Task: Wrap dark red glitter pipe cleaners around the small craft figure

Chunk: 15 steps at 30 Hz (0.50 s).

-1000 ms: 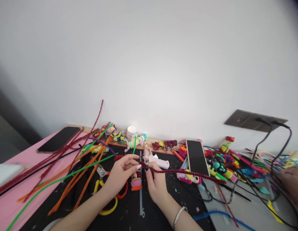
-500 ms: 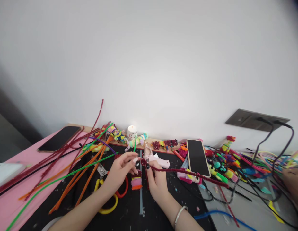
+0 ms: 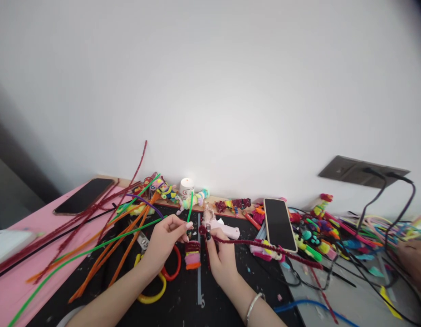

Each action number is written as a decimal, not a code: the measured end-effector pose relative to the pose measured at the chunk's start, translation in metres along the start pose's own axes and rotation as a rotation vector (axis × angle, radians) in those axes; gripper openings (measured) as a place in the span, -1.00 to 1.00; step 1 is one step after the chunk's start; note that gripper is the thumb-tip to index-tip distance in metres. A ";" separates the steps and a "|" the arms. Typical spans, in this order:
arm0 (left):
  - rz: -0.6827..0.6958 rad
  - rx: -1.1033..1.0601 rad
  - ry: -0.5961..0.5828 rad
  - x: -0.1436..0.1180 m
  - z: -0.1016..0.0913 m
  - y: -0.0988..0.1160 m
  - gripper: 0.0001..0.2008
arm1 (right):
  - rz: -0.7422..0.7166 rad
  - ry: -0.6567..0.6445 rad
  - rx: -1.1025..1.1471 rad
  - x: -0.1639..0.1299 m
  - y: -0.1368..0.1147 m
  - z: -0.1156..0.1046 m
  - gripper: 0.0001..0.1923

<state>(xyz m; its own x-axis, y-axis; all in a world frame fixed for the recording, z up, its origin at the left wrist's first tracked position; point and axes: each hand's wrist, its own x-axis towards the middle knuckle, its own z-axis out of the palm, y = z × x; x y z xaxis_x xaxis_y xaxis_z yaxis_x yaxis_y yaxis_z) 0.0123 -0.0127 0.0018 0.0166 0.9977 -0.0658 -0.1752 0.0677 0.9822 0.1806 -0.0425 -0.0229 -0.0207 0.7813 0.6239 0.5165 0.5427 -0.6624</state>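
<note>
My right hand (image 3: 224, 254) pinches a dark red pipe cleaner (image 3: 258, 244), whose long free end runs out to the right. Its other end is rolled into a small coil (image 3: 203, 230) at my thumb and fingertip. To the left, my left hand (image 3: 169, 234) is closed with thumb and fingers together, apart from the coil; whatever it may hold is hidden. Just below it lies a small wound piece (image 3: 192, 256) in dark red, yellow, pink and orange. A pale pink glue gun (image 3: 227, 228) rests behind my right hand.
Yellow-handled scissors (image 3: 152, 297) and a red handle loop (image 3: 174, 265) lie beside my left forearm. Orange pipe cleaners (image 3: 108, 254) spread leftward. A phone (image 3: 280, 225) leans at right, another phone (image 3: 84, 195) at left. Cables (image 3: 387, 231) hang from the wall socket. Another person's hand (image 3: 413, 261) is far right.
My left hand has drawn slightly left and away from the coil, uncovering more of the wound piece below. My right hand keeps its hold on the pipe cleaner in about the same place.
</note>
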 end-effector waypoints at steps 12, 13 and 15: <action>0.051 -0.037 -0.043 0.000 0.006 0.004 -0.61 | 0.002 -0.004 -0.010 0.000 0.001 0.000 -0.78; 0.058 -0.037 -0.052 0.000 0.006 0.004 -0.62 | 0.004 -0.004 -0.013 0.000 0.001 0.000 -0.78; 0.063 -0.024 -0.059 -0.001 0.006 0.004 -0.65 | 0.005 -0.004 -0.015 0.000 0.001 0.000 -0.78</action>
<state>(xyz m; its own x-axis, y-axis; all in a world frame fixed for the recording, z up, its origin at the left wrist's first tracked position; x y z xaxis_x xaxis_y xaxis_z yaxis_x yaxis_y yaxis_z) 0.0172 -0.0132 0.0070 0.0629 0.9980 0.0074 -0.2017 0.0054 0.9794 0.1813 -0.0418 -0.0237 -0.0211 0.7852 0.6188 0.5293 0.5339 -0.6594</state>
